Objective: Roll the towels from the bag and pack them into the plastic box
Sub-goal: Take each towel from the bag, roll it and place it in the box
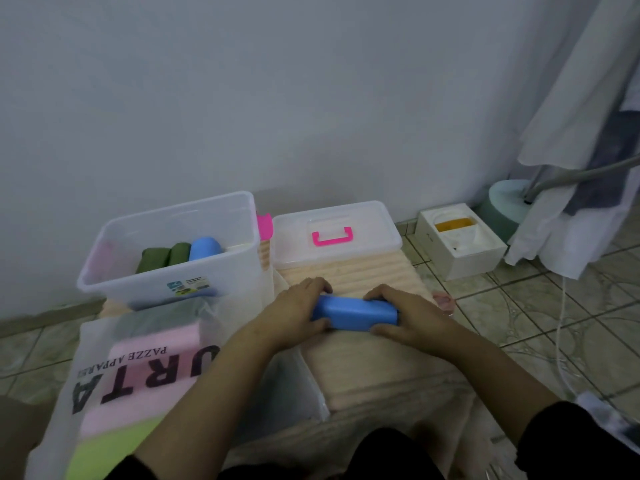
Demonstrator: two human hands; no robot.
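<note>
A rolled blue towel point(355, 312) lies across a ribbed peach mat point(377, 271) in the middle of the view. My left hand point(298, 311) grips its left end and my right hand point(410, 318) grips its right end. Behind and to the left stands the clear plastic box point(166, 271), holding two green rolls point(162, 256) and one blue roll point(205, 248). At the lower left lies a white translucent bag point(114, 382) with black lettering; pink, grey and lime folded towels show through it.
The box lid point(332, 251) with a pink handle rests on the mat's far end. A white foam box point(460, 242) sits on the tiled floor at the right, beside hanging white cloth point(571, 202) and a cord. The wall is close behind.
</note>
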